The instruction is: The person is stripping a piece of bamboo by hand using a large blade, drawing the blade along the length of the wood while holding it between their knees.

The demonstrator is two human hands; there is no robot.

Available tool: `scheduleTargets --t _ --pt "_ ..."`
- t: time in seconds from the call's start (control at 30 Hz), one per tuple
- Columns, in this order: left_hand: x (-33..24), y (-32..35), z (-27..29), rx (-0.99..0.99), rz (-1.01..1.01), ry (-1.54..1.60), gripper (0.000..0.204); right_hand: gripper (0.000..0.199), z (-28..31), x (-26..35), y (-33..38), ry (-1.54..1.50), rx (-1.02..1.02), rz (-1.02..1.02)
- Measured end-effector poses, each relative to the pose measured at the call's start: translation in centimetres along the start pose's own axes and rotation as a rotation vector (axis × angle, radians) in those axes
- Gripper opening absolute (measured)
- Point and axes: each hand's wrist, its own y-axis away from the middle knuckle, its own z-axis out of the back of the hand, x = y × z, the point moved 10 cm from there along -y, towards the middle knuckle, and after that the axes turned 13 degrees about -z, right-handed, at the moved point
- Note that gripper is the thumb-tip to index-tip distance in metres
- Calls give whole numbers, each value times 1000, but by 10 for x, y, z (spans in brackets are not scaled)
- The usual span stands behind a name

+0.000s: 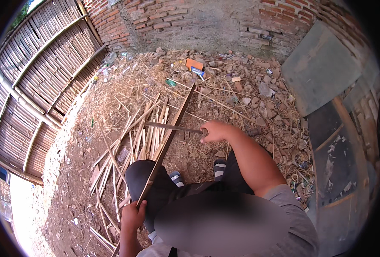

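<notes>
My left hand (133, 216) grips the near end of a long brown bamboo strip (173, 128), which slants up and away over my left knee toward the rubble. My right hand (215, 130) holds the handle of a long metal blade (173, 127); the blade points left and lies across the strip at about its middle. Behind and left of the strip lies a pile of pale split bamboo slats (145, 137) on the dirt. My feet in striped sandals (218, 168) show between my knees.
A woven bamboo fence (35, 81) runs along the left. A red brick wall (190, 17) closes the far side, with stone rubble and litter (245, 85) at its foot. Grey boards and a wooden post (340, 128) stand at the right.
</notes>
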Motion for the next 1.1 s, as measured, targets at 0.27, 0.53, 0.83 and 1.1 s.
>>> scheduleTargets --t 0.27,0.53,0.83,1.1 --pt "1 0 -1 28 15 3 45 56 8 -8 2 -17 -70 -45" --pt "0 1 1 13 20 -11 45 58 -13 19 5 106 53 96" --pt "-1 0 -1 9 9 -7 45 58 14 -17 -3 -12 -97 -77" --pt "-5 1 2 1 -3 -12 44 43 -14 18 5 73 24 132"
